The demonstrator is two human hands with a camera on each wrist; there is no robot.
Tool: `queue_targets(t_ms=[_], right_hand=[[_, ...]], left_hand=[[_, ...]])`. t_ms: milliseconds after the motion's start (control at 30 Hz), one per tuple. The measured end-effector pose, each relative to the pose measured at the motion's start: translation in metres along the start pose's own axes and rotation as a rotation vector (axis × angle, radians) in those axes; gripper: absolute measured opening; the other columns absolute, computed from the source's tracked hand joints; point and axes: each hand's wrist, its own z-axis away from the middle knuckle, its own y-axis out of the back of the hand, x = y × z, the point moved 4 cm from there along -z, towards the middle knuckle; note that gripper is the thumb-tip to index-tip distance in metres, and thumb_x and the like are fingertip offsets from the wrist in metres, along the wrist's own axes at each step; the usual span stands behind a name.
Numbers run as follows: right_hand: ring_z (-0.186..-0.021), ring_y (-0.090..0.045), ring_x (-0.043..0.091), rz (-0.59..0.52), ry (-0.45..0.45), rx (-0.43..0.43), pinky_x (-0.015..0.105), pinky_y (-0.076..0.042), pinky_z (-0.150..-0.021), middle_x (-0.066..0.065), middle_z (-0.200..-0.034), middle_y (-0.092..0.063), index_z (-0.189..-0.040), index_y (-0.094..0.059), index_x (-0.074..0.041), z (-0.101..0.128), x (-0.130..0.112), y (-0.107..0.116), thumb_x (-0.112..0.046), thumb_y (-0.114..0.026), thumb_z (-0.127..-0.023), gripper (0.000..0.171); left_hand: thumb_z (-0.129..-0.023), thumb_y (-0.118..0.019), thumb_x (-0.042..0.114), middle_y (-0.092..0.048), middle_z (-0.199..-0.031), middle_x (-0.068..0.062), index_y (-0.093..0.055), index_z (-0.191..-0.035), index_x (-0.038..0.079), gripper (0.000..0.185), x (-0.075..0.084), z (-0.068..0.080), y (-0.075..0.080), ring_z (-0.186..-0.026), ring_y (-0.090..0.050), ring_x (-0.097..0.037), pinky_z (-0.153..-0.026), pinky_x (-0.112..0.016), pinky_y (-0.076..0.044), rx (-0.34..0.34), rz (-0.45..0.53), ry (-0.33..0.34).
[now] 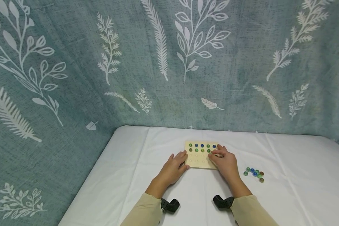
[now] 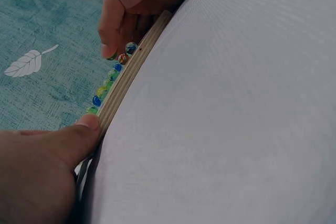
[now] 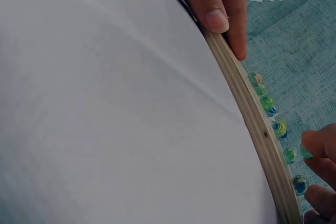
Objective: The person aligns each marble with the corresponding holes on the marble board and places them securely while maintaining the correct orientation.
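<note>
A pale wooden board [image 1: 196,165] with rows of round dimples lies on the white-covered table. Glass marbles [image 1: 202,150], mostly green and blue, sit in its two far rows; shallow dimples show bare in the nearer rows. My left hand [image 1: 171,169] holds the board's near left corner, thumb at the front edge and fingers along the left side. Over the right part of the board, my right hand [image 1: 225,161] pinches a green marble [image 3: 305,152] between thumb and finger, just above the surface. That hand hides some right-hand dimples in the head view.
Several loose marbles [image 1: 255,174], green, blue and brownish, lie on the white tablecloth [image 1: 277,201] to the right of the board. Behind the table hangs a blue-green curtain [image 1: 243,103] with white leaf prints. A black camera sits on each wrist.
</note>
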Motion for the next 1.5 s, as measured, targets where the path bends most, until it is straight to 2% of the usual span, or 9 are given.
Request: queue_targets(t_ms=[600,1067,1500], right_hand=[[-0.148,-0.025,0.037,0.137,0.02,-0.004,0.056,-0.022,-0.122,0.017,-0.154,-0.039,-0.105,-0.074,0.001,0.0037,-0.0059,-0.0049,-0.02,-0.073,-0.087,0.028],[-0.147,-0.029,0.037,0.139,-0.019,-0.007,0.054,-0.026,-0.121,0.014,-0.156,-0.038,-0.108,-0.073,0.001,0.0035,-0.0053,-0.007,-0.02,-0.072,-0.087,0.03],[-0.143,-0.034,0.04,0.124,-0.018,-0.003,0.054,-0.032,-0.118,0.015,-0.155,-0.039,-0.107,-0.073,0.001,0.0041,-0.005,-0.0067,-0.019,-0.072,-0.087,0.029]], left_hand=[[-0.099,-0.057,0.037,-0.037,-0.158,0.0,-0.041,-0.151,0.013,0.06,0.0034,0.0007,0.0021,-0.147,-0.032,-0.017,-0.126,-0.044,-0.019,-0.001,-0.009,0.001],[-0.099,-0.057,0.036,-0.036,-0.158,-0.002,-0.041,-0.151,0.012,0.06,0.0043,0.0004,0.0038,-0.148,-0.031,-0.018,-0.126,-0.044,-0.018,-0.001,0.011,-0.004],[-0.099,-0.057,0.036,-0.036,-0.158,-0.002,-0.041,-0.151,0.011,0.06,0.0048,0.0008,0.0039,-0.147,-0.031,-0.018,-0.126,-0.044,-0.018,-0.003,0.016,-0.002]])
